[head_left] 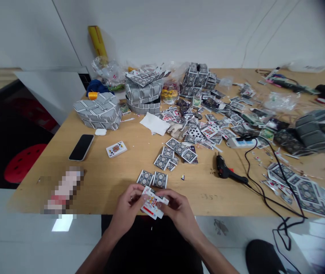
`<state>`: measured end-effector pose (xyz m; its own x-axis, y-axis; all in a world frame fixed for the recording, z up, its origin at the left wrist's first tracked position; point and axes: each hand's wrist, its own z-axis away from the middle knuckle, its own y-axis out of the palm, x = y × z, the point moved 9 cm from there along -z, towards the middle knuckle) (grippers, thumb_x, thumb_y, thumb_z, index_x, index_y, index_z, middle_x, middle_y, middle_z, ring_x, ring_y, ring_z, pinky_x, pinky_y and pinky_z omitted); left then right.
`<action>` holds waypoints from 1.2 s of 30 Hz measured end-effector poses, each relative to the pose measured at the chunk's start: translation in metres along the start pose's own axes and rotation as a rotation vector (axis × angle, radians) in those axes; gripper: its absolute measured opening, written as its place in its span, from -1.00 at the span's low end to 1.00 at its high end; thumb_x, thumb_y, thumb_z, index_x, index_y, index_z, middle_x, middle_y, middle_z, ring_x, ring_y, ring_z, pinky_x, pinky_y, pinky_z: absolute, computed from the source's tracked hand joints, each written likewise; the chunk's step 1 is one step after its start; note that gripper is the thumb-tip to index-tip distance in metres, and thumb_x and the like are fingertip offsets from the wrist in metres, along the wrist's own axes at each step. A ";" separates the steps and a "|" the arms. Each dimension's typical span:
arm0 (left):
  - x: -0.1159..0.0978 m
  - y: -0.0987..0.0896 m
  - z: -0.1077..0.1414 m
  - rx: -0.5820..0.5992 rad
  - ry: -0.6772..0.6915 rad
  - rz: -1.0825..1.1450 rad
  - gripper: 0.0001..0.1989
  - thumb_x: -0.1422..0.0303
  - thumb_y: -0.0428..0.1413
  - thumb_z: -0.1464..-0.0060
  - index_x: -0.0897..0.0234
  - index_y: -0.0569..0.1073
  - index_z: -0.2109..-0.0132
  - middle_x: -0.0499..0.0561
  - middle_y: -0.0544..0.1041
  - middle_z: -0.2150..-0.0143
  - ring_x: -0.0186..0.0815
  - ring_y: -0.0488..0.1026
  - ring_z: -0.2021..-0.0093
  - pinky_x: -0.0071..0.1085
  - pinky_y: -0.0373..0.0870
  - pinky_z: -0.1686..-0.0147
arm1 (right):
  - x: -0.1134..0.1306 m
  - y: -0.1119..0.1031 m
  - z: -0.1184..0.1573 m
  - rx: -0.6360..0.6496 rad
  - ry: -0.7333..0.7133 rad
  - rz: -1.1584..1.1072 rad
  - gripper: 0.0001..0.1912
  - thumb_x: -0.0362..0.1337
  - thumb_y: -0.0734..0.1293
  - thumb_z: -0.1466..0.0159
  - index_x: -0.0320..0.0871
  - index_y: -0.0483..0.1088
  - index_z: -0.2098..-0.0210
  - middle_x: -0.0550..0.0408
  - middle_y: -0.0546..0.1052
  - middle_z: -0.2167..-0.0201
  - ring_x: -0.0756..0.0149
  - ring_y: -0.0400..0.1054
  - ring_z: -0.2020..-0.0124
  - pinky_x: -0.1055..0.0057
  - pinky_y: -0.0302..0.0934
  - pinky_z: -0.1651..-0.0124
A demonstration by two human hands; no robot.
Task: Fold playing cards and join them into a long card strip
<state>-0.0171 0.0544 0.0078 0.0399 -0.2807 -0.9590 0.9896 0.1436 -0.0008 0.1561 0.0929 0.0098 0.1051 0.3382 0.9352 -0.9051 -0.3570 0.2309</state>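
Nearest the viewer, at the front edge of the table (pixel 102 182), the left hand (pixel 128 208) and the right hand (pixel 179 209) hold a few playing cards (pixel 151 203) between them. The fingers of both hands are drawn in narrow, thumbs on the card faces. These cards overlap at an offset, face up; whether they are joined cannot be told. Just beyond lie two face-down cards (pixel 160 179) side by side, then a card cluster (pixel 168 156), seemingly not yet worked in. The glue gun (pixel 225 169) lies to the right, apart from both hands. Farther off, at left, rests a squared card stack (pixel 116 148). At the back, a rounded grey form (pixel 99 110) and a stacked grey form (pixel 143 91) appear largely built; the scattered card heap (pixel 202 131) beside them suggests that much material remains unused.
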 end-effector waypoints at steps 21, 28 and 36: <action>-0.008 0.006 0.000 0.047 0.053 -0.051 -0.64 0.16 0.23 -0.29 0.22 0.51 -0.13 0.07 0.69 0.10 -0.20 0.64 0.15 -0.33 0.57 0.15 | -0.004 0.005 -0.007 0.168 0.156 0.031 -0.54 0.09 0.61 -0.15 -0.18 0.52 0.34 0.12 0.61 0.43 0.34 0.48 0.44 0.39 0.41 0.32; 0.002 0.021 -0.001 0.085 0.009 0.118 -0.42 0.24 0.35 -0.16 0.20 0.32 -0.23 0.20 0.64 -0.17 -0.07 0.62 -0.14 -0.14 0.55 -0.14 | -0.007 -0.002 -0.008 -0.029 0.075 -0.076 -0.55 0.08 0.59 -0.19 -0.17 0.49 0.32 0.09 0.64 0.40 0.39 0.42 0.46 0.43 0.32 0.34; 0.008 0.023 0.003 0.225 -0.080 -0.008 -0.28 0.40 0.31 -0.10 0.14 0.26 -0.35 0.13 0.67 -0.04 -0.13 0.66 0.01 -0.17 0.54 -0.05 | 0.008 -0.009 -0.008 0.081 0.047 0.047 -0.52 -0.06 0.66 -0.11 -0.09 0.52 0.09 0.05 0.66 0.15 0.15 0.56 0.10 0.24 0.42 -0.01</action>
<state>0.0061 0.0530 0.0009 0.0340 -0.3564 -0.9337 0.9954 -0.0712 0.0634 0.1615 0.1059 0.0131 0.0423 0.3597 0.9321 -0.8720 -0.4420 0.2102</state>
